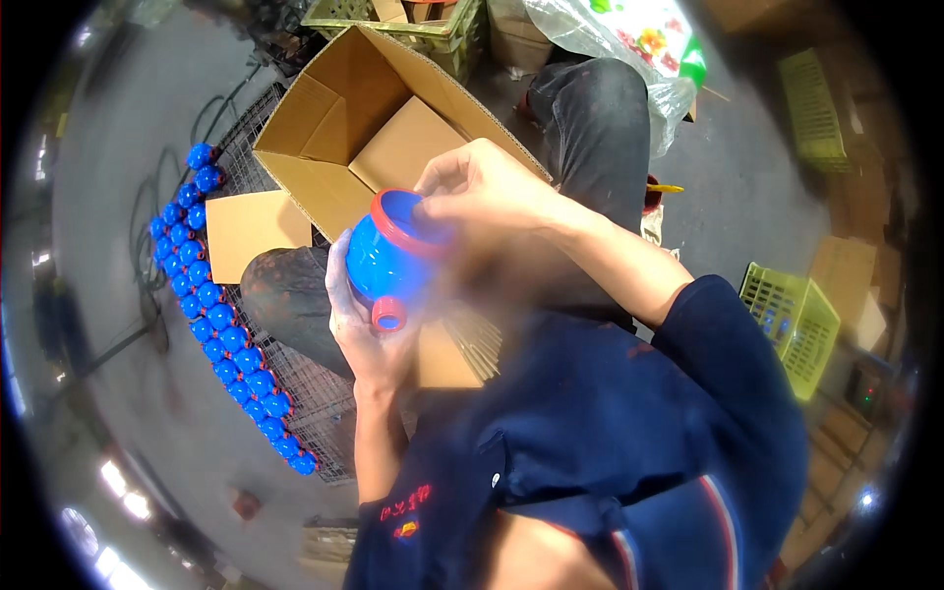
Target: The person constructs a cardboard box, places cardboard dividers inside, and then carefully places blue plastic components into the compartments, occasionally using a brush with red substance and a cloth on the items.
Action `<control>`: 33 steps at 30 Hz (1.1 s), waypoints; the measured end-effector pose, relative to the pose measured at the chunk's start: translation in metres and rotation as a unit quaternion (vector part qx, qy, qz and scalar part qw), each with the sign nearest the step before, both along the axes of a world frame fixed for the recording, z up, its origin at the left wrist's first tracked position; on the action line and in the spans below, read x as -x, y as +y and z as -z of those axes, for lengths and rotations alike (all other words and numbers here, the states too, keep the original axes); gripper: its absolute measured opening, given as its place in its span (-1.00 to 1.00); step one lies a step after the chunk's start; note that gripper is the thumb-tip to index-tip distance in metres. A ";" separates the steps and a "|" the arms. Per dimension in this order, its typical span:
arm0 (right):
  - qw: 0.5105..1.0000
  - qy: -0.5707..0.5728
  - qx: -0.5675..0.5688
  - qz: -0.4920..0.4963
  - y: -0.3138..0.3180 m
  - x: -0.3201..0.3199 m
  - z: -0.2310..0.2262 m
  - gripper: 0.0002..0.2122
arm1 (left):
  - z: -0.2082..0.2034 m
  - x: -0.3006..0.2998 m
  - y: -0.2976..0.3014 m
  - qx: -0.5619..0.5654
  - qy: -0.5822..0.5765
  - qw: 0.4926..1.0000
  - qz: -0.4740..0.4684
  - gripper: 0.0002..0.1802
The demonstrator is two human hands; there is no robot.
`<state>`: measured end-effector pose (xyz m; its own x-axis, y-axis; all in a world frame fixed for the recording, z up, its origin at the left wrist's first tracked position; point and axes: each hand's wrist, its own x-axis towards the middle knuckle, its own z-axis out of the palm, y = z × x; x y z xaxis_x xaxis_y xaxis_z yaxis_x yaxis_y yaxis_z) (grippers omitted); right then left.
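A glossy blue round vessel (pixel 376 258) with a wide red-rimmed mouth and a short red-rimmed spout is held up before my chest. My left hand (pixel 366 339) cups it from the left and below, fingers curled along its side. At the mouth, my right hand (pixel 482 187) has its thumb and fingers closed on the red rim. A smeared patch of the picture hides the vessel's right side. Just beyond my hands stands an open cardboard box (pixel 329 103), with a flat cardboard piece inside it.
Several similar blue vessels (pixel 224 339) stand in rows on a wire mesh rack (pixel 310 393) at the left. A cardboard sheet (pixel 256 234) lies by my left knee, and cardboard pieces (pixel 452 354) sit on my lap. Yellow-green crates (pixel 792 329) are at the right; another crate (pixel 442 39) is behind the box.
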<state>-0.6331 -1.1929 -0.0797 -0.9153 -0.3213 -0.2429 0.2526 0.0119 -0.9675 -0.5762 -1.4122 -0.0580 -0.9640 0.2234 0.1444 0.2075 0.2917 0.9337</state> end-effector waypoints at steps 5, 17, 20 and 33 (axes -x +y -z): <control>0.997 0.020 -0.023 0.069 -0.008 -0.005 -0.003 -0.75 | -0.001 0.000 0.003 0.001 0.005 1.000 -0.007 -0.02; 0.989 -0.011 0.056 0.133 -0.022 -0.011 -0.003 -0.79 | 0.006 -0.002 0.000 0.016 0.026 1.000 -0.001 0.01; 0.977 -0.006 0.103 0.186 -0.034 -0.015 0.003 -0.82 | 0.009 -0.002 0.003 0.007 0.037 0.999 0.004 0.02; 0.965 -0.009 0.107 0.241 -0.047 -0.023 0.012 -0.82 | 0.014 -0.004 0.002 0.012 0.039 0.999 -0.009 0.00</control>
